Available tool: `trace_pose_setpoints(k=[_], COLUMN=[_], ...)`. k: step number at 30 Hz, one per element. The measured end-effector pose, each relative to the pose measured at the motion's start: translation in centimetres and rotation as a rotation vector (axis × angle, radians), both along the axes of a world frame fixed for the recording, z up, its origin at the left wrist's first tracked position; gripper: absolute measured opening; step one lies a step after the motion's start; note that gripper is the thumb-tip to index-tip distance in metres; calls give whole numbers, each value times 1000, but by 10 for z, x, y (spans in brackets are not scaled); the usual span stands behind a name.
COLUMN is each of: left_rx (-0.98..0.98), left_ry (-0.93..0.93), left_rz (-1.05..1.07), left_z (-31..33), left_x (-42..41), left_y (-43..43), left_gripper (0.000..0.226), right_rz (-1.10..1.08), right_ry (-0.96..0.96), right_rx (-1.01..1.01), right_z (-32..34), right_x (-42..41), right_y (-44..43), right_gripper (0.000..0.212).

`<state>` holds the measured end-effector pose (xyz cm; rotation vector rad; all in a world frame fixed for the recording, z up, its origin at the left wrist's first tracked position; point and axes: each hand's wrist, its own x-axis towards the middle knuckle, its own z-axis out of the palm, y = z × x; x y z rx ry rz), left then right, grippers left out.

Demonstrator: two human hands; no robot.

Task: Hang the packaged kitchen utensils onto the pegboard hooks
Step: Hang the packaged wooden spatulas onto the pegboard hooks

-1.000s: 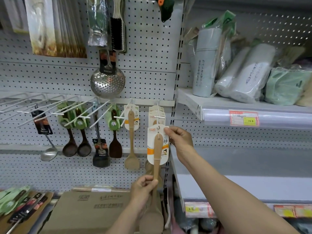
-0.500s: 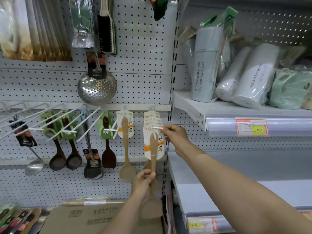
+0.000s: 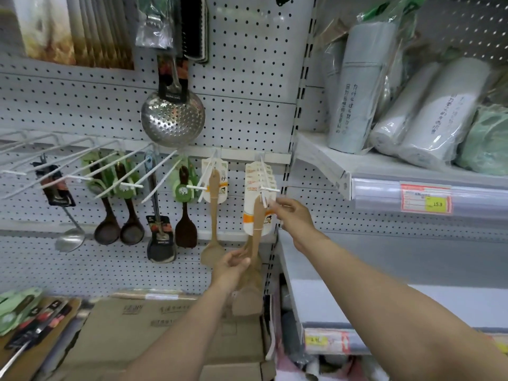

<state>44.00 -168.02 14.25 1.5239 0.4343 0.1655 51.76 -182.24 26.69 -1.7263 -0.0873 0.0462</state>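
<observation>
Nearest, below the lower grip, lies a flat cardboard box (image 3: 154,325). Above it the left hand (image 3: 233,266) curls its fingers round the lower shaft of the packaged wooden spatula (image 3: 257,226), just above the blade, which hangs below that grip and is partly hidden by the hand. Up the shaft from there, the right hand (image 3: 292,215) pinches the right edge of the backing card (image 3: 250,218), narrow and fingertip-only.

Just above and left of that pinch sits the tip of the hook (image 3: 269,189). Motion blur hides whether the card's hole is already over it. Beyond the pinch, further along the same hook, hang matching packs (image 3: 258,174) against the pegboard (image 3: 247,92).

The pack looks light. The wooden shaft is probably stiff, so the lower grip can steer the whole length. The card is likely thin and easily bent or torn at its hole, so a hold close beside that hole, as the upper hand has it, seems best for threading, with the lower hand only steadying the swing.
</observation>
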Motion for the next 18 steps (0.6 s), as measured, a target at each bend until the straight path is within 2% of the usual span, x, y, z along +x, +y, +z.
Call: trace_pose_setpoints(k=[3, 6, 9, 13, 15, 18], left_rx=[136, 319, 584, 903, 1041, 1161], left_ry=[-26, -40, -18, -21, 35, 130], left_rz=[9, 6, 10, 91, 153, 229], left_z=[17, 42, 68, 100, 113, 130], left_x=[-32, -71, -116, -193, -239, -305], left_y=[28, 69, 123, 205, 246, 304], left_gripper=[34, 41, 49, 52, 57, 60], right_rz=[-117, -60, 89, 275, 323, 425], right_ry=[120, 121, -12, -310, -443, -557], right_rx=[-198, -460, -758, -1077, -1154, -1109], right_z=[-16, -20, -10, 10, 18, 29], right_x=[-25, -57, -100, -171, -208, -261], right_y=[-1, 15, 62, 156, 206, 277], right_gripper=[61, 63, 55, 61, 59, 62])
